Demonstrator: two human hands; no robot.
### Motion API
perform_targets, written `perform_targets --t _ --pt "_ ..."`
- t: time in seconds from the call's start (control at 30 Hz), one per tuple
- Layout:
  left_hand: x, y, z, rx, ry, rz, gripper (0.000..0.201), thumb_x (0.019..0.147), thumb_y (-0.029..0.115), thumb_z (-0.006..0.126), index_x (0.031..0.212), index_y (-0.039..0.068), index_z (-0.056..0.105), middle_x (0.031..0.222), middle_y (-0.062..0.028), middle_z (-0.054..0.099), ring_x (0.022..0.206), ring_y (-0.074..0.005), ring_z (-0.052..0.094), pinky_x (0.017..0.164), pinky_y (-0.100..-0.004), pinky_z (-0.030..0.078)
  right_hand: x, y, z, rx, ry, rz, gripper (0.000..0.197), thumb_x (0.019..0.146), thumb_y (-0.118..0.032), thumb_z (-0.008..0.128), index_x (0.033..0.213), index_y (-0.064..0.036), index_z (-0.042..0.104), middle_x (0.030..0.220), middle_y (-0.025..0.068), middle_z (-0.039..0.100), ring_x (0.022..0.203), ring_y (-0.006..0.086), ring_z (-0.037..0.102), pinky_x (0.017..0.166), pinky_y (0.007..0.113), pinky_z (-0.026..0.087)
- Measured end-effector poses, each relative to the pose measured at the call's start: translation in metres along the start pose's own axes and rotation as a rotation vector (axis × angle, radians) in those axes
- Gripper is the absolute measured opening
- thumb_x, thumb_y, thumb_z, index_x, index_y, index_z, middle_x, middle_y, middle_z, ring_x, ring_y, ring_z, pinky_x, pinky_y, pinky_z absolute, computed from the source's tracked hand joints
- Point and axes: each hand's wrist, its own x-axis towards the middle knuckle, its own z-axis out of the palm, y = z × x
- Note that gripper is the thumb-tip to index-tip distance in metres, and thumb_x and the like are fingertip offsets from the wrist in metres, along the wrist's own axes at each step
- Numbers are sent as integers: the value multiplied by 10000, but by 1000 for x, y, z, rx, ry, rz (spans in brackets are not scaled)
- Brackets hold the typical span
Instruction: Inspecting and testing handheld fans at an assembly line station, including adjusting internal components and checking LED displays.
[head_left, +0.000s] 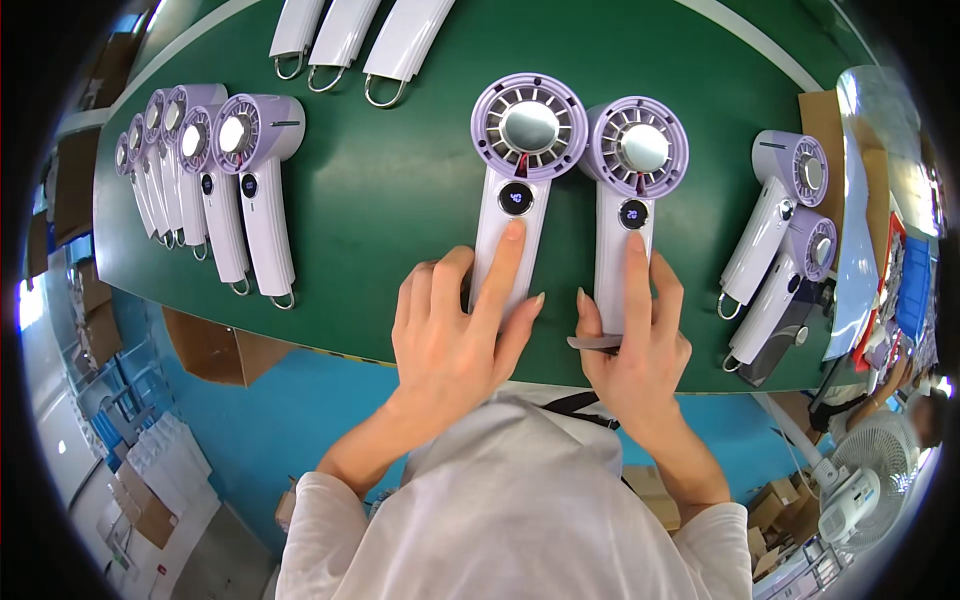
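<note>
Here, two hands (450, 335) (632, 345), two held fans (520, 180) (628, 190)

Two lilac handheld fans lie side by side in the middle of the green bench (400, 200), a left fan (520, 190) and a right fan (628, 190). Six more fans (215, 170) stand packed in a row at the left, and two fans (785, 230) lie at the right. Three white handles (345, 40) with wire loops show at the top edge
</note>
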Motion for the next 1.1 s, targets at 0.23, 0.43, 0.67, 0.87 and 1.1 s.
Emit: perform_targets --t 0.23,0.43,0.67,0.87,1.1 --pt "1 -3 4 -24 13 -1 574 787 290 716 1318 102 603 972 -140 547 739 -287 507 676 -381 466 1 -4 -5 29 -85 85 660 799 -148 741 1381 3 467 1190 216 552 733 293 650 493 352 549" --pt "3 -1 -1 22 -33 -10 564 791 311 707 1306 101 612 977 -143 550 761 -295 521 714 -400 487 3 0 -4 21 -103 27 642 800 -136 734 1363 34 478 1185 233 549 697 272 649 477 333 535" --pt "3 -3 1 19 -19 7 558 789 306 711 1293 85 620 975 -146 546 778 -300 532 751 -422 503 0 8 11 17 89 -34 597 799 -231 740 1323 -11 557 1129 217 600 519 125 465 357 234 404" --pt "2 -3 0 6 -19 4 579 778 299 721 1300 76 611 976 -150 545 781 -298 532 774 -436 505 0 6 5 10 53 -27 590 809 -234 734 1328 -17 555 1147 210 595 522 126 479 365 233 421" --pt "4 -1 0 -8 -23 3 591 774 287 726 1310 71 602 982 -150 542 781 -296 527 786 -438 503 1 5 4 36 38 9 598 793 -219 742 1330 -28 559 1149 204 595 547 127 498 375 229 427"
